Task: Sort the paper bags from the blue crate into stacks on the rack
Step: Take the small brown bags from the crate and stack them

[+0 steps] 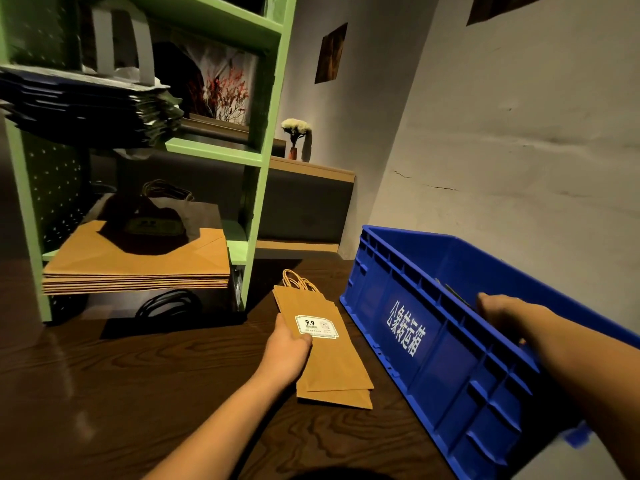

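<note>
Though flat, bags (332,365) lengthwise, handles away.

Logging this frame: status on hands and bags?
Left hand holds small kraft bags beside blue crate. Right hand inside crate, fingers hidden. Path to rack looks open.

A dark wood-grain table (121,375) carries the green rack (266,168). To the rack's right on the same table stands the blue crate (433,341), and between rack and crate rest a few small kraft bags (332,368) with twisted handles and a white label. Black cord loops (169,303) lie on the table under the rack's lowest shelf. That shelf bears a stack of flat kraft bags (138,268) topped by a dark bag (149,226). The shelf above holds a stack of dark bags (86,109).
</note>
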Demonstrator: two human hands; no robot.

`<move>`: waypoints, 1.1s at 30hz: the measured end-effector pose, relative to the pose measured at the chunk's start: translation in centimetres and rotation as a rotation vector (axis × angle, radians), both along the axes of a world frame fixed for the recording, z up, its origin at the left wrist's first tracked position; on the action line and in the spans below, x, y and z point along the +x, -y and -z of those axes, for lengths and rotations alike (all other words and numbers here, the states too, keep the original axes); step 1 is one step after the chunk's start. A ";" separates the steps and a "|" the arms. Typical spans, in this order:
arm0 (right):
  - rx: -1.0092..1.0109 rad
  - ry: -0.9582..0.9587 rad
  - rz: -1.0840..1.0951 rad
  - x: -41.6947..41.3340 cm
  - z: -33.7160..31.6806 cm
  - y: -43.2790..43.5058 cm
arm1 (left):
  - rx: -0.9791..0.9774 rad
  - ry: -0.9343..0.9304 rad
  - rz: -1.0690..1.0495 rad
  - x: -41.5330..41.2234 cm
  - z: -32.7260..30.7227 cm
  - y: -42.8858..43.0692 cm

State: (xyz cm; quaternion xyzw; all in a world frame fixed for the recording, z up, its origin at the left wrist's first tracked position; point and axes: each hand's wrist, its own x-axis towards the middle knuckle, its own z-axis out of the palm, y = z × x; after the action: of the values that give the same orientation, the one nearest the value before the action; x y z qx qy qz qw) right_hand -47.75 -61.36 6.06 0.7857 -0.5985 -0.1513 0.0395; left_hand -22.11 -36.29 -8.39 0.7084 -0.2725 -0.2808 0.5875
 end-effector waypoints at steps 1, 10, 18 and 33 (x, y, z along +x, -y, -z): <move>-0.056 0.005 -0.025 0.2 -0.6 -0.9 | 0.014 0.011 -0.003 -0.2 0.2 0.0; -0.212 0.050 -0.008 -0.8 -0.6 -0.1 | 0.052 0.213 0.011 -1.7 0.6 0.2; -0.610 0.233 -0.063 -0.2 -0.9 0.5 | 0.015 0.181 0.060 -2.0 0.1 -0.8; -0.673 0.496 -0.110 -1.3 -1.4 -0.4 | -0.015 0.148 0.109 -1.4 0.2 -1.1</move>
State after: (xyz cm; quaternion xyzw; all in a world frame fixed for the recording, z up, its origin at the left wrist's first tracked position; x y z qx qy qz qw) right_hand -49.01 -61.00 7.46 0.7722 -0.5632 0.2489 0.1568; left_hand -23.48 -35.21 -8.61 0.7068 -0.3554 -0.2569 0.5550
